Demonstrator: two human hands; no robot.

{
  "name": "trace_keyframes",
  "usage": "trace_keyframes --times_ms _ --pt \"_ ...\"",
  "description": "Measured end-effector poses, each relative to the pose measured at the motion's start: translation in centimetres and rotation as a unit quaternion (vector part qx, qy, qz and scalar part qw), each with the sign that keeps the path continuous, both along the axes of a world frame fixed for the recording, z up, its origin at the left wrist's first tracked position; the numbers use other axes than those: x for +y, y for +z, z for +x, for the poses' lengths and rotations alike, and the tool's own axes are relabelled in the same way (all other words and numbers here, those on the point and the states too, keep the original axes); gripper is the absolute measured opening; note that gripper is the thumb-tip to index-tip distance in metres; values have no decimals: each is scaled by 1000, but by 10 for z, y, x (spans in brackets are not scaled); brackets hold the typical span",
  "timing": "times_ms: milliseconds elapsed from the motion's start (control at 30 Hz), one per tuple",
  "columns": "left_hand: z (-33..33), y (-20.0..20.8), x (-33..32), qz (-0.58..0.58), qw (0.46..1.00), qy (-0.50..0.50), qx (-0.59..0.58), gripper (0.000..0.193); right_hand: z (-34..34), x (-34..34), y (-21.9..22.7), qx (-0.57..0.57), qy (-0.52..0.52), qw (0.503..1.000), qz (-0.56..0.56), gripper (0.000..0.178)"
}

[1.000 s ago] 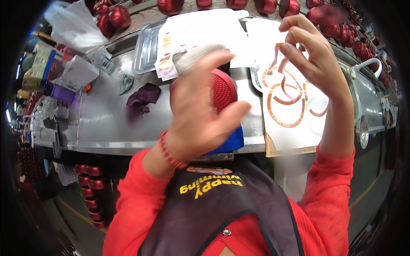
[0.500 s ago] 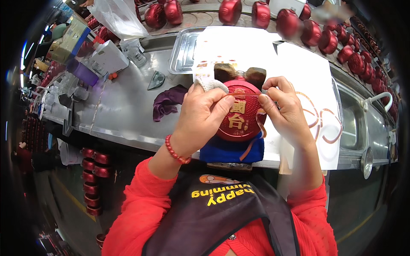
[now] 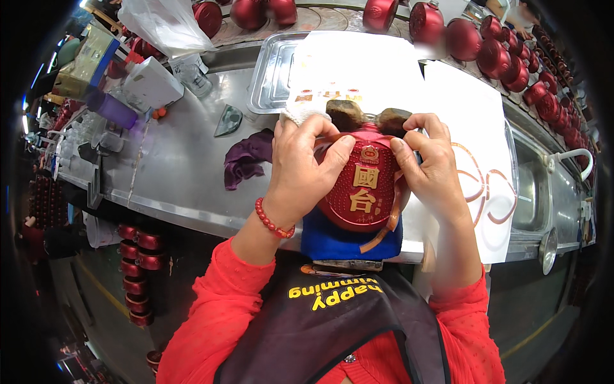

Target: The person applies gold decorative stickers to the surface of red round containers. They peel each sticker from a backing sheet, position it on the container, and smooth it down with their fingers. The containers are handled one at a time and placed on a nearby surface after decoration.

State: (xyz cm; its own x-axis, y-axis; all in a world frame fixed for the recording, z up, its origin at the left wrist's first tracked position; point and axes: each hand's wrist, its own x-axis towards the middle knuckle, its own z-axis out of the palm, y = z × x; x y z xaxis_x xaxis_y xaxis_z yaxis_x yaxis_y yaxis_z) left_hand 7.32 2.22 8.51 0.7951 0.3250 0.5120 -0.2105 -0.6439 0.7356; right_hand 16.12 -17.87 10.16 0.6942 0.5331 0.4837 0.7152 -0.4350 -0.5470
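Metal bench (image 3: 185, 160), workshop. Blue pad (image 3: 352, 246) nr front edge; red bottle (image 3: 358, 176) on it, face up, neck away betw. 2 dark blocks (image 3: 345, 115). L hand (image 3: 297, 163) + R hand (image 3: 432, 157) at bottle's upper sides, pinching copper strip (image 3: 384, 235), loose end down R side. Beyond: white sheets (image 3: 361, 64), then more red bottles (image 3: 378, 14).

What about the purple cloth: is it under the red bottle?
No, the cloth lies on the table, left of the bottle.

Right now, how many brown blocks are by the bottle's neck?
2: left block, left of the neck; right block, between neck and right hand. More may be hidden.
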Motion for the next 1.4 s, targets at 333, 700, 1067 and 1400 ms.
trace_keyframes --times_ms 333,700,1067,1400 --pt "13 2 -1 142 988 54 18 19 3 3 2 -11 -8 1000 -1 13" --pt "15 1 -1 166 984 60 28 14 -3 -15 -9 -125 72 988 -57 55" --pt "17 2 -1 146 987 63 20 17 3 -12 5 -123 70 979 -144 45" --pt "16 1 1 137 989 51 21 20 -6 -18 4 -102 63 984 -133 59"
